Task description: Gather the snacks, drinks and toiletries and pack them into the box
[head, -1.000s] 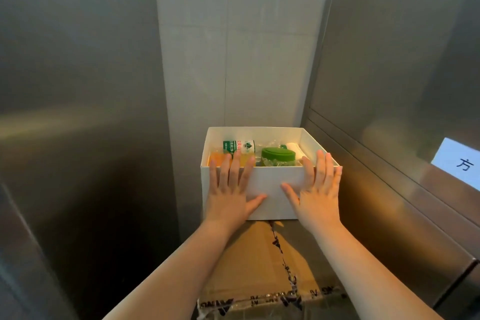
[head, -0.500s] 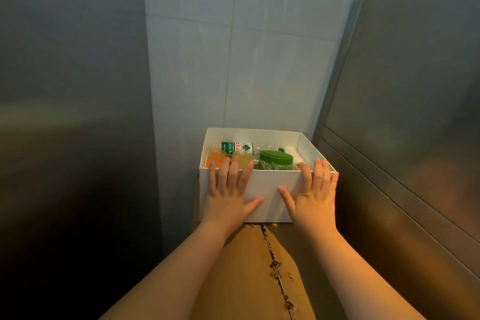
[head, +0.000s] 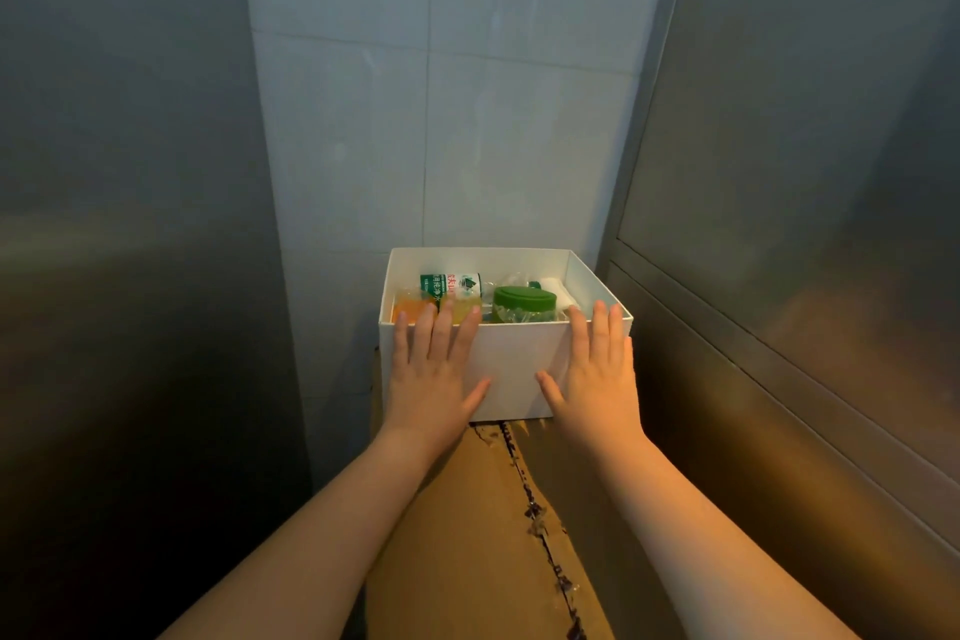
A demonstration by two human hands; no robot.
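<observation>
A white open box (head: 511,369) stands on a brown cardboard carton (head: 467,535) against a white tiled wall. Inside it I see an orange drink bottle (head: 410,309), a water bottle with a green and white label (head: 449,285), a clear jar with a green lid (head: 523,299) and a small white item (head: 556,291). My left hand (head: 434,369) lies flat on the left of the box's near wall, fingers straight. My right hand (head: 597,369) lies flat on the right of the same wall, fingertips at the rim.
A steel panel (head: 130,224) rises close on the left and another steel panel (head: 805,224) on the right. The white tiled wall (head: 441,120) closes the narrow gap behind the box. A taped seam (head: 540,525) runs along the carton.
The view has tilted up and the white label on the right steel panel has left the frame. Both hands stay flat on the box's near wall.
</observation>
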